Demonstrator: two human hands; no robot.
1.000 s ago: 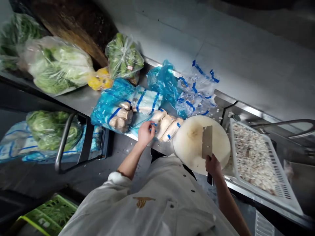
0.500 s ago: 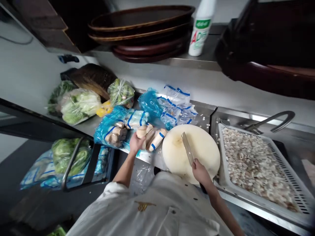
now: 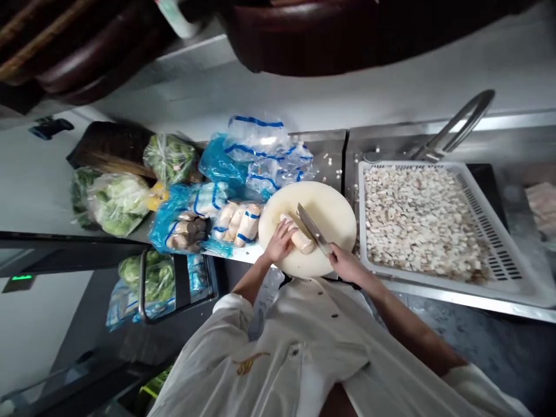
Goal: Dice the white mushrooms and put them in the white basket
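A thick pale king oyster mushroom (image 3: 303, 241) lies on the round white cutting board (image 3: 336, 211). My left hand (image 3: 280, 242) grips it from the left, fingers curled over its side. In my right hand (image 3: 344, 263) is the handle of a kitchen knife (image 3: 309, 222). Its broad blade points up and left, just right of the mushroom; whether the two touch I cannot tell. Left of the board, more whole king oyster mushrooms (image 3: 235, 220) sit in clear packaging with blue stripes.
A white perforated tray (image 3: 364, 231) holding chopped mushroom pieces stands at the right, below a curved faucet (image 3: 460, 127). Crumpled plastic bags (image 3: 264, 147) lie behind the board. Bagged greens (image 3: 119, 202) are at the left. A shelf with dark trays (image 3: 304, 35) overhangs the counter.
My left hand has moved right from the packaged mushrooms to the board, bringing a mushroom onto it. The knife stays in my right hand over the board. The view has shifted right.
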